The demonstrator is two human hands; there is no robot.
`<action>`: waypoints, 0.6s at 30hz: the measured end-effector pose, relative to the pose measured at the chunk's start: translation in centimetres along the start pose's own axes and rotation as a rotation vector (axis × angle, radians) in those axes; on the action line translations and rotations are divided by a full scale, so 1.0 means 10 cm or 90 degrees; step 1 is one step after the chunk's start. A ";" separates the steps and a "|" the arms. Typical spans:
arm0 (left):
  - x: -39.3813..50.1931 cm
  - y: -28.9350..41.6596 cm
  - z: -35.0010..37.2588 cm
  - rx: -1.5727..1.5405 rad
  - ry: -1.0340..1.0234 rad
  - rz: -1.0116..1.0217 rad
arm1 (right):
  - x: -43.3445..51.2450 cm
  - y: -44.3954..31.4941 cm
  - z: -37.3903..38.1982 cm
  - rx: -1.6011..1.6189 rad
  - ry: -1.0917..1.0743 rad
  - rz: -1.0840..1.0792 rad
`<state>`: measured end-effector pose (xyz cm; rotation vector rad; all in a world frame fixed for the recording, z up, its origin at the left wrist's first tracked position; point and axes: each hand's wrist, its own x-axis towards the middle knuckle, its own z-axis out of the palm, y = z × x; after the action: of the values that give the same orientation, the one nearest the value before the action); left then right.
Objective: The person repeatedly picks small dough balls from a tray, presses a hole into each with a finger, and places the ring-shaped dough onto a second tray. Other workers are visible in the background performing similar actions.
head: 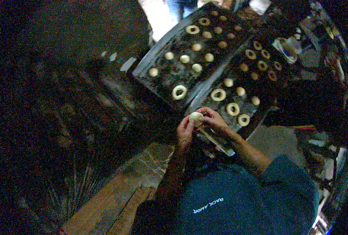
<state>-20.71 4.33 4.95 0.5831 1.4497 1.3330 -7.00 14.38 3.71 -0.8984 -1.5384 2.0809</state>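
Note:
A pale, rounded piece of dough [195, 118] is held up between both my hands, over the near edge of a dark tray. My left hand [185, 129] grips its left side, thumb on the front. From the right, the fingers of my right hand [213, 119] close on the same piece. Just beyond, dough rings [233, 109] and dough balls [240, 91] lie on the right tray [246, 133]. The left tray [150, 86] bears more dough balls [184, 59], with a single dough ring [179, 92] near its front corner.
A person in light clothing [159, 17] stands beyond the left tray. At the back right lies a white object [288, 48], too blurred to name. Wooden boards [103, 202] show at the lower left. Much of the left side is too dark to make out.

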 end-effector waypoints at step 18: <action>-1.31 0.40 1.61 -0.343 -0.096 0.043 | -2.07 -0.74 -0.74 -0.385 0.083 -0.068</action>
<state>-2.94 0.79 15.73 0.3661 0.8989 1.6160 12.48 8.36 14.70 -1.0922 -2.1294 1.4593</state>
